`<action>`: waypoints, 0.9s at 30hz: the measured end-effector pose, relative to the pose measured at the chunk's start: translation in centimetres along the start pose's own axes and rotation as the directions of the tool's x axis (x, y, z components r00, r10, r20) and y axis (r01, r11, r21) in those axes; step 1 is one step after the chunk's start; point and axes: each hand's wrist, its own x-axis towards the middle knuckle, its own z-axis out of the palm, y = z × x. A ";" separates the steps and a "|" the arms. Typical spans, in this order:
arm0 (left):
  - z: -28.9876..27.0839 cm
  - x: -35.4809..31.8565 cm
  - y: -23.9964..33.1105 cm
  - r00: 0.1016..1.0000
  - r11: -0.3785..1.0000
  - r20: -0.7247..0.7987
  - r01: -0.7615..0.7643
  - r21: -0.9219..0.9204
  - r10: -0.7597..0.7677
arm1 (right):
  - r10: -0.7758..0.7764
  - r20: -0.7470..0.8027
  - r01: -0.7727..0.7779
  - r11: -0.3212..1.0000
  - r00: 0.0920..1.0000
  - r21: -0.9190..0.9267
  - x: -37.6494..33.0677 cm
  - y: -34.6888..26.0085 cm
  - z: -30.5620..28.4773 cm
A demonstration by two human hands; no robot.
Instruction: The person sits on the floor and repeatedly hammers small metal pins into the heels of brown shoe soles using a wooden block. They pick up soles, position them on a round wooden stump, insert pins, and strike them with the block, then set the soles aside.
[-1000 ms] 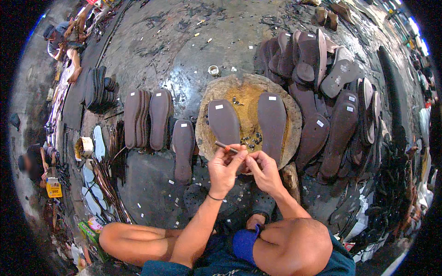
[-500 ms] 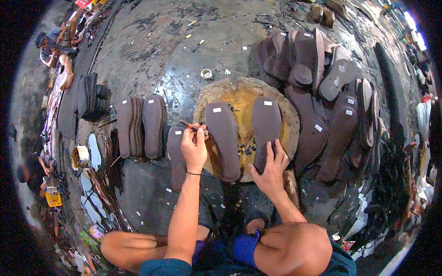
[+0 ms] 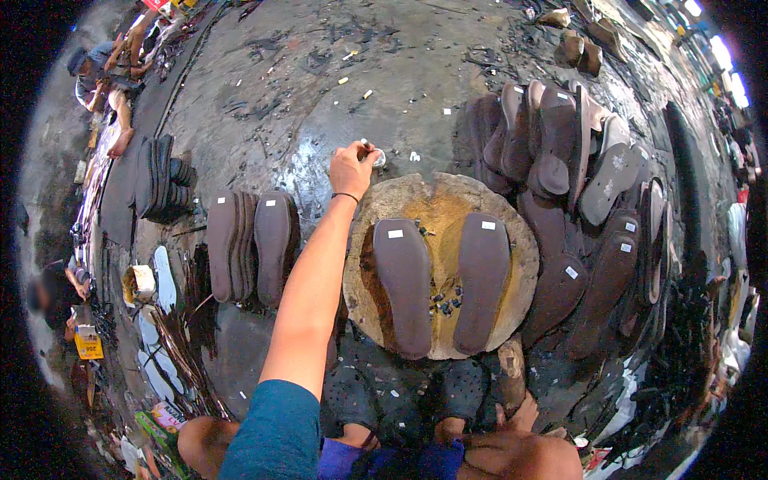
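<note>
Left hand stretched past round wooden block, grip pinched on thin brush at small round tin: loading step, likely. Right hand idle, grip loose. Next, probably: carry brush to dark brown sole.

A single head-worn fisheye camera looks steeply down (edges bowing outward) at a round work block close below, floor spreading wide around it.

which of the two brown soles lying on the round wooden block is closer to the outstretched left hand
The left sole, on the block's side next to the forearm. The right sole lies farther from the left hand.
</note>
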 end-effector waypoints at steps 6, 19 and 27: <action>-3.3 -0.7 -0.4 0.985 0.960 -0.160 0.014 -0.279 -0.061 | -0.055 0.007 0.044 0.863 0.998 0.504 -3.0 6.2 0.7; -6.9 -16.4 7.8 0.901 0.568 0.217 0.409 -0.714 -0.376 | -0.354 -0.046 0.233 0.505 0.934 0.831 1.5 -14.7 -6.3; -6.9 -16.9 8.6 0.961 0.816 0.059 0.260 -0.516 -0.269 | -0.549 -0.115 0.249 0.176 0.828 0.952 0.4 -23.2 -13.9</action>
